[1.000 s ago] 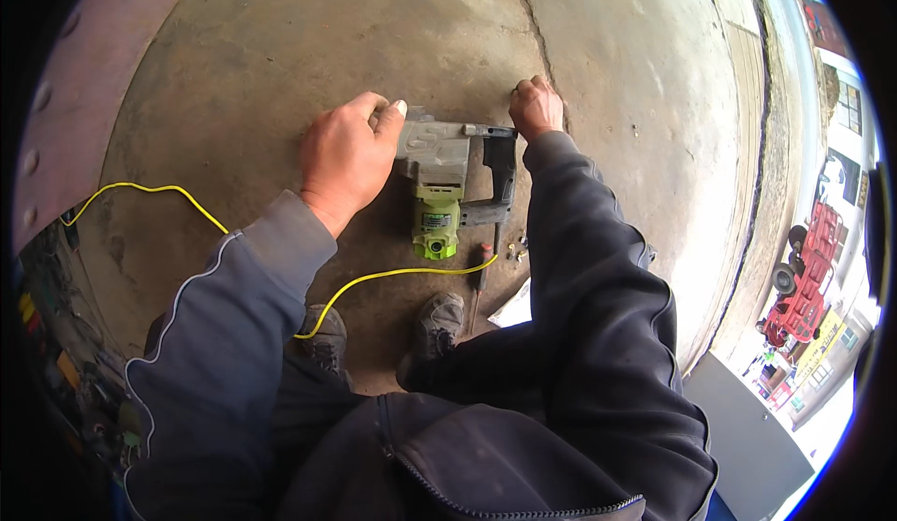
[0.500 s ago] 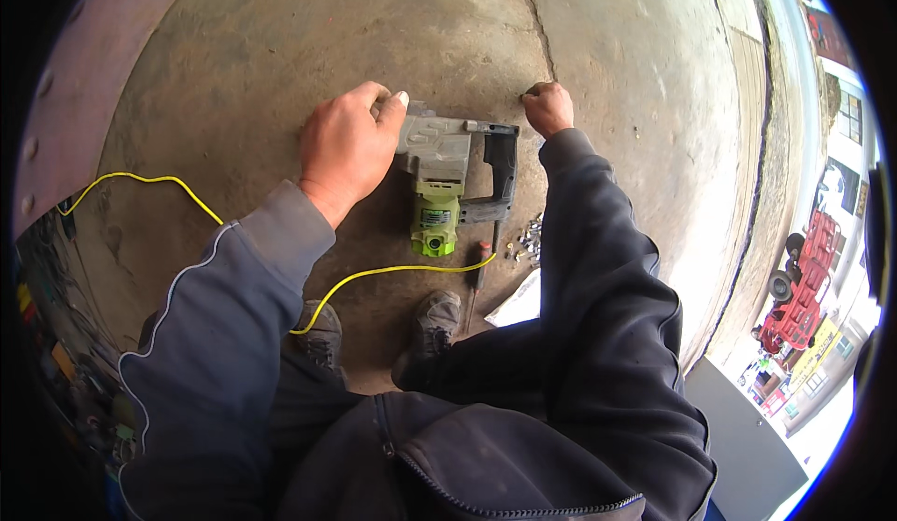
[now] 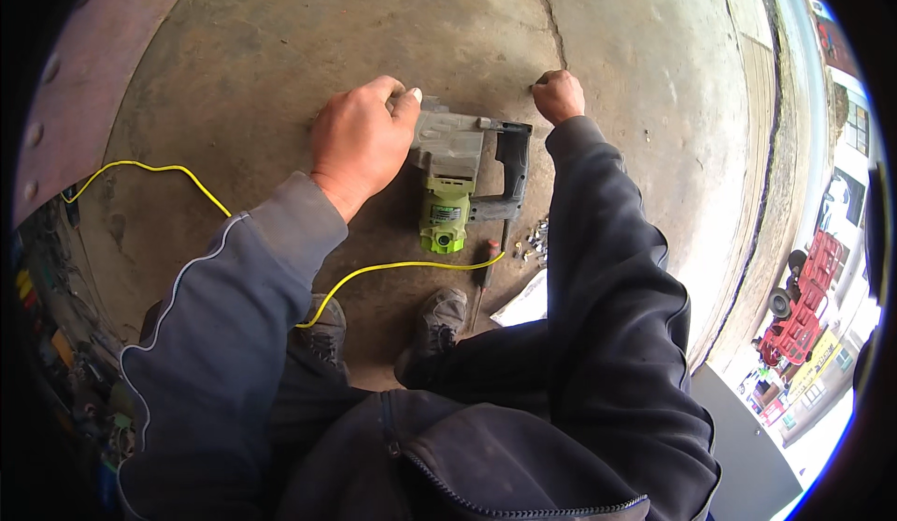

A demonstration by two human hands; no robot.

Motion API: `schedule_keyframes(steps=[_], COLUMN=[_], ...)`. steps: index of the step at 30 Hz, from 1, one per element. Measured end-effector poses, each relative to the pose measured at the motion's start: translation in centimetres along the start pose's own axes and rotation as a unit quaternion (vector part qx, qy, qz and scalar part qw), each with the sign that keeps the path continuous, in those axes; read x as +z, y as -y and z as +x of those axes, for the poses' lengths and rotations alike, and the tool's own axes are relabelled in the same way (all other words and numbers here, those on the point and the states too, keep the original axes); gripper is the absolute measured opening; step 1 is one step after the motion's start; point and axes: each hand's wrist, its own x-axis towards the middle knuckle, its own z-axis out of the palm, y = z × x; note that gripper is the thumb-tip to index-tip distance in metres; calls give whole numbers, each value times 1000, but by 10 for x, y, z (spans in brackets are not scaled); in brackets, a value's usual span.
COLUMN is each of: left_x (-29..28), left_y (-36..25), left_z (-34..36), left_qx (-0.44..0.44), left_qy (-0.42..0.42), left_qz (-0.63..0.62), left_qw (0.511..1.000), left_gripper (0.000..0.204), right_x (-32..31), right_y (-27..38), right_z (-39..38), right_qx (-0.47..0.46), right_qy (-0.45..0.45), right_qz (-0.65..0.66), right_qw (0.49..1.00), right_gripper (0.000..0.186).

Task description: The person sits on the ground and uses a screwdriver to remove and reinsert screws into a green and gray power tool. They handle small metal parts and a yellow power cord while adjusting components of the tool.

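Note:
A grey and green electric rotary hammer [image 3: 449, 161] with a black rear handle lies on the concrete floor. My left hand [image 3: 366, 140] is closed at its front end, thumb on top; the fingers' undersides and most of the tool's nose are hidden. Beyond the black handle, apart from it, my right hand [image 3: 560, 97] is held as a fist. A small dark bit shows at its fingers, too little to name. From the handle's lower end runs a yellow power cord [image 3: 402, 265], passing in front of my shoes.
A screwdriver [image 3: 487, 264] with a red and black handle lies near my right shoe [image 3: 443, 320]. Beside it are several small metal parts [image 3: 537, 239] and a white sheet [image 3: 523, 301]. Clutter lines the left edge. A red vehicle [image 3: 804, 301] stands far right.
The whole view has shifted slightly, putting the floor, tool and hands a bit further right and up. Both hands keep nearly the same place relative to the rotary hammer.

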Motion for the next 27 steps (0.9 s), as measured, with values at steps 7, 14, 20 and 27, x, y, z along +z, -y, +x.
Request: schedule_keyframes(steps=[7,14,20,27], left_x=[0,-2,-1,-5], left_y=[-1,-3,-4,-4], left_z=[0,1,1,0], left_qx=[-12,-2,-8,-8], left_qy=[4,-10,-10,-1], left_qz=[3,-7,-3,-1], left_qw=[1000,1000,1000,1000], left_gripper=[34,36,37,37], right_x=[5,0,-6,-4], right_y=[-10,-25,-16,-18], right_z=[-3,0,8,18], right_qx=[-13,-35,-42,-70], right_qy=[-1,26,40,48], right_qz=[16,10,11,13], right_qw=[1000,999,998,996], right_gripper=[28,27,26,28])
